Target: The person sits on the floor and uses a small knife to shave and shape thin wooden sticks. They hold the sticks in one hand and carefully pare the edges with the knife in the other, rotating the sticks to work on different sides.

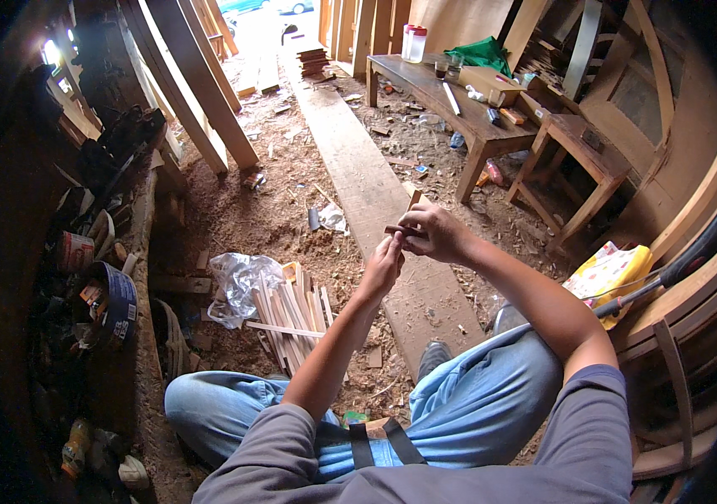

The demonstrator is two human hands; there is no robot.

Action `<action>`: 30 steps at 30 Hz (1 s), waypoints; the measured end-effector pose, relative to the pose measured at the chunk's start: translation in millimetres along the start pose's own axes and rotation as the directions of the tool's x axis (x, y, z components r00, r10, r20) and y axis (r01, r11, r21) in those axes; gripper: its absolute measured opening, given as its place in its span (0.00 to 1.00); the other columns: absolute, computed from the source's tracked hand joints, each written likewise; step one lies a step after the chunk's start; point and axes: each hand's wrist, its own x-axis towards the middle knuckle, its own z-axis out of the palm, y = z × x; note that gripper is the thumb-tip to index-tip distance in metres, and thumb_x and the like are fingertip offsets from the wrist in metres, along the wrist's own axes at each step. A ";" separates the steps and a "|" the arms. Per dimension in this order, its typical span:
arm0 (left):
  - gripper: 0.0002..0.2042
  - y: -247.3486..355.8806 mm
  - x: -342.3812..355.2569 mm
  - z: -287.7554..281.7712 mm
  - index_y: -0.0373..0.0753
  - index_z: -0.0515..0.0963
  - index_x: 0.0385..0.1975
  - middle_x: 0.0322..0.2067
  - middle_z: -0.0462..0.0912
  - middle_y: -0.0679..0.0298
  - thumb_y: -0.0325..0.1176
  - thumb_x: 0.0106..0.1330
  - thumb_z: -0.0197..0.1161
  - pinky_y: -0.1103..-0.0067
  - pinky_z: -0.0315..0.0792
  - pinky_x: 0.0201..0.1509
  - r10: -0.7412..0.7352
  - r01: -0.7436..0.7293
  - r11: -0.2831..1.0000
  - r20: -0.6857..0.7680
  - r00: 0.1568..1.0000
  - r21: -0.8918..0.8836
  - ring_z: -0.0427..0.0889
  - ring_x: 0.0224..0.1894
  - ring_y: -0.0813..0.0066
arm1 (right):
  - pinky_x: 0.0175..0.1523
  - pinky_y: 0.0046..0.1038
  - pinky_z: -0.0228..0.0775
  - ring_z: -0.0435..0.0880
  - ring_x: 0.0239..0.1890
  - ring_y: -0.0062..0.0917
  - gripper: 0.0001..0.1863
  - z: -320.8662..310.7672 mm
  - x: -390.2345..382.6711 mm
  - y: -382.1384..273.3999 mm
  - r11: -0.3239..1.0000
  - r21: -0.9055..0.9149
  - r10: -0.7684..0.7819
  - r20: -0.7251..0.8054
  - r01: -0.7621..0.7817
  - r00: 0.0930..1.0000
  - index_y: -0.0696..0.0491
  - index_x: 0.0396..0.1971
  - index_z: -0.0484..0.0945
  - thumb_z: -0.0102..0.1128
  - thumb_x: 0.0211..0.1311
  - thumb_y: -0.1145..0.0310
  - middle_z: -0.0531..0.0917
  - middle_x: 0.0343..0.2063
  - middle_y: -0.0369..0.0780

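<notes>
Over the long plank, my two hands meet in front of me with fingers closed. My right hand [432,232] pinches a small dark reddish-brown piece [392,228], perhaps folded sandpaper or a small block; I cannot tell which. Just above its fingers sticks up the end of a thin wooden strip [414,199]. My left hand [383,264] is closed right below, fingertips touching the right hand's; the strip seems to run down into it, though the fingers hide most of it. To the left on the ground lies a pile of thin pale wooden strips [287,315] next to a clear plastic bag [236,290].
A long wide plank [346,139] runs away through floor shavings. At the right stand a low wooden table [409,77] with jars and boxes, a stool [585,151] and a yellow bag [614,273]. A cluttered bench [141,336] lines the left; boards [199,76] lean beyond it.
</notes>
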 end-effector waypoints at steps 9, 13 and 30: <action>0.17 -3.6 2.8 -4.3 0.45 0.73 0.40 0.18 0.60 0.80 0.53 0.76 0.50 0.85 0.49 0.14 0.018 -0.018 1.000 -0.007 1.000 0.016 0.56 0.14 0.90 | 0.46 0.28 0.79 0.87 0.38 0.26 0.14 2.6 -2.3 6.4 0.981 0.157 0.107 0.065 -0.116 0.992 0.57 0.43 0.85 0.66 0.54 0.78 0.87 0.37 0.44; 0.16 -2.8 4.2 -5.7 0.45 0.73 0.39 0.17 0.61 0.80 0.52 0.77 0.51 0.85 0.50 0.14 0.059 -0.059 0.998 0.027 0.998 -0.001 0.57 0.14 0.90 | 0.45 0.27 0.80 0.86 0.38 0.23 0.14 4.7 -1.3 7.0 0.984 0.130 0.114 0.042 -0.118 0.993 0.58 0.44 0.85 0.64 0.56 0.78 0.87 0.37 0.43; 0.06 4.2 -1.0 -5.8 0.46 0.69 0.34 0.20 0.64 0.78 0.37 0.74 0.51 0.86 0.51 0.16 -0.020 0.020 1.000 -0.023 1.000 -0.017 0.58 0.16 0.89 | 0.39 0.34 0.77 0.85 0.31 0.37 0.10 -1.0 -1.9 5.9 0.972 0.041 0.230 0.029 -0.231 0.973 0.59 0.33 0.80 0.63 0.49 0.74 0.84 0.28 0.48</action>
